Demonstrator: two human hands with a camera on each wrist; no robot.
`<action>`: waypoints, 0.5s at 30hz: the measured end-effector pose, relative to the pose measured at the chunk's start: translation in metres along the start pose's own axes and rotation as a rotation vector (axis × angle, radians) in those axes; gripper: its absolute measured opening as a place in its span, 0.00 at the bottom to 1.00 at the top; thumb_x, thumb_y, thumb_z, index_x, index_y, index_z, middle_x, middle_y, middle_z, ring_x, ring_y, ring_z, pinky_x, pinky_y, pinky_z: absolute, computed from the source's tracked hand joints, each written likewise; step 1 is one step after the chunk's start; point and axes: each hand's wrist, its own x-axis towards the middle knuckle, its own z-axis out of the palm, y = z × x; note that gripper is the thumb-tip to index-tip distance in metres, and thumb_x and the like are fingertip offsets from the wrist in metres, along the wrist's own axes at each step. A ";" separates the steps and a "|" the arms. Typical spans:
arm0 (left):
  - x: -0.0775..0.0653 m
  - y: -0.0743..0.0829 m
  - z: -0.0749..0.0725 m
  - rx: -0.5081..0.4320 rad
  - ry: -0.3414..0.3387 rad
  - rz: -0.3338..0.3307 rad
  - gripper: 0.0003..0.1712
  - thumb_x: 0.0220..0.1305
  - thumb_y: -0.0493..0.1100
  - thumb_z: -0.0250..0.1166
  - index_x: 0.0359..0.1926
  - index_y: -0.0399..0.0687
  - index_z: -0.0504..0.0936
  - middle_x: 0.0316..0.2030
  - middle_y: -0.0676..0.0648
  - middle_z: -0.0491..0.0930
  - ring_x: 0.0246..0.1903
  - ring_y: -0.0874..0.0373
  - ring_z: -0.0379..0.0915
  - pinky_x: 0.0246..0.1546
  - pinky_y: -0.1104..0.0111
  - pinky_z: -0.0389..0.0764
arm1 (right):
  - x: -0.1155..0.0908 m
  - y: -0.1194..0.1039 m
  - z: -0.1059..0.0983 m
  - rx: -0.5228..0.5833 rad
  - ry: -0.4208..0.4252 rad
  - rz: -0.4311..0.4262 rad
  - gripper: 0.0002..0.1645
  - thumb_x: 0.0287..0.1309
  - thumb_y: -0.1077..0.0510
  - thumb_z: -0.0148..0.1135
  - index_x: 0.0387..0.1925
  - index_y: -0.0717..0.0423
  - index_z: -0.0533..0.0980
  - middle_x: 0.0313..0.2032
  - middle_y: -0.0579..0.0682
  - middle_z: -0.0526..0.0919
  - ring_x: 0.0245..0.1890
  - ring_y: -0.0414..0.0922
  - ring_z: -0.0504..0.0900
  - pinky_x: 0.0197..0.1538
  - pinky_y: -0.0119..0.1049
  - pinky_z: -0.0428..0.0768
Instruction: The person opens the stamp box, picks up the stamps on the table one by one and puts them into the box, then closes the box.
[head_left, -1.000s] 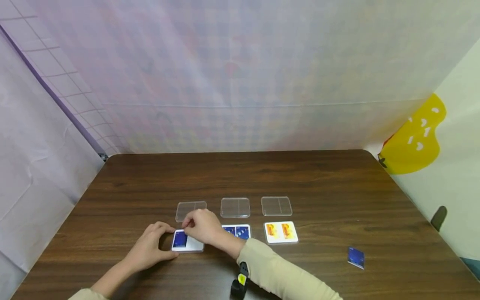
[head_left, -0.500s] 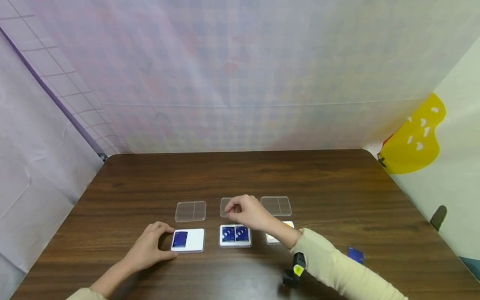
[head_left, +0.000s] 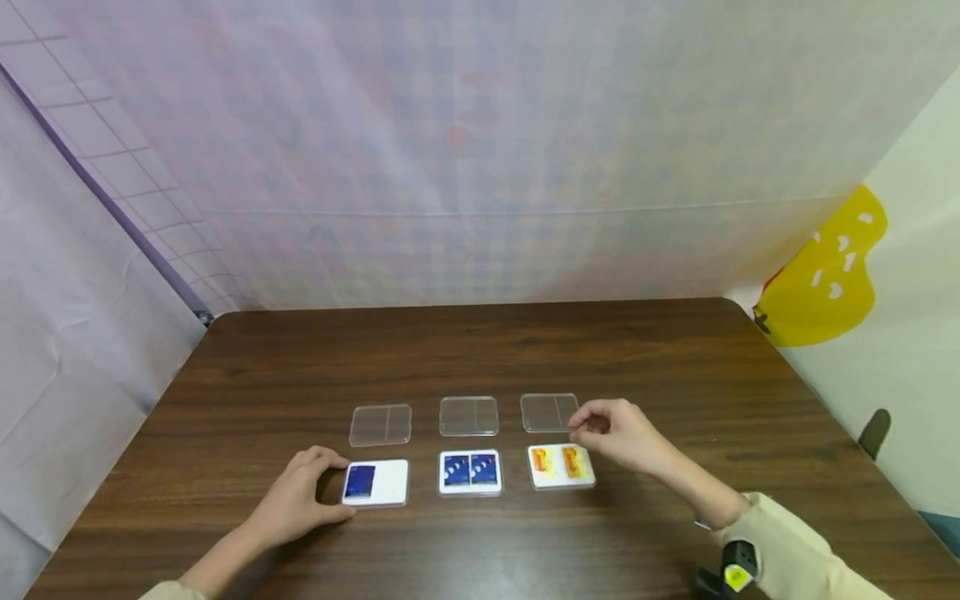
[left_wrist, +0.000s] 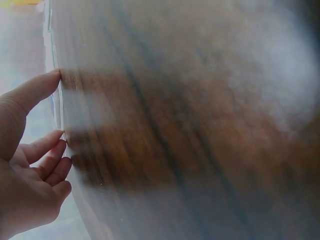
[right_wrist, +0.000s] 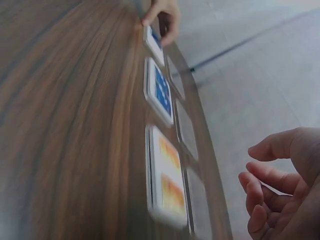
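My left hand (head_left: 303,487) holds a flat white case (head_left: 390,482) by its left side, the thumb at the near corner and the fingers at the far one. A dark blue card (head_left: 360,481) lies on the left half of this case; the right half is plain white. My right hand (head_left: 618,429) is in the air just behind and right of a white case with two orange-yellow pictures (head_left: 559,464). In the right wrist view its loosely bent fingers (right_wrist: 270,175) hold nothing. Between these cases lies a third one with two blue pictures (head_left: 470,472).
Behind the cases lie three clear plastic lids in a row: left (head_left: 381,425), middle (head_left: 468,416) and right (head_left: 547,412). All rest on a brown wooden table (head_left: 465,350). The right sleeve (head_left: 787,546) covers nearly all of a loose blue card. Curtains hang beyond the table.
My right hand has left the left case and moved right, past the middle case to the right one. Its sleeve now covers the loose blue card. The left hand has stayed put.
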 end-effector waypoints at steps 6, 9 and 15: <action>-0.002 0.001 -0.002 -0.005 0.001 -0.008 0.31 0.34 0.49 0.76 0.42 0.40 0.78 0.42 0.47 0.74 0.46 0.48 0.68 0.47 0.52 0.73 | -0.034 0.022 -0.024 0.005 0.033 0.119 0.14 0.51 0.54 0.64 0.36 0.60 0.77 0.27 0.46 0.79 0.26 0.38 0.75 0.29 0.30 0.74; -0.002 0.001 -0.002 -0.014 -0.007 -0.008 0.32 0.35 0.50 0.76 0.42 0.39 0.78 0.43 0.46 0.74 0.46 0.48 0.68 0.47 0.51 0.72 | -0.049 0.033 -0.032 -0.006 0.056 0.158 0.16 0.52 0.53 0.63 0.38 0.60 0.77 0.29 0.46 0.79 0.27 0.38 0.75 0.30 0.30 0.74; -0.001 0.001 -0.002 -0.024 -0.018 -0.015 0.32 0.36 0.51 0.76 0.43 0.39 0.77 0.44 0.46 0.74 0.48 0.47 0.67 0.49 0.51 0.72 | -0.077 0.061 -0.044 -0.019 0.052 0.238 0.17 0.54 0.53 0.61 0.40 0.61 0.76 0.32 0.48 0.80 0.29 0.36 0.75 0.30 0.30 0.74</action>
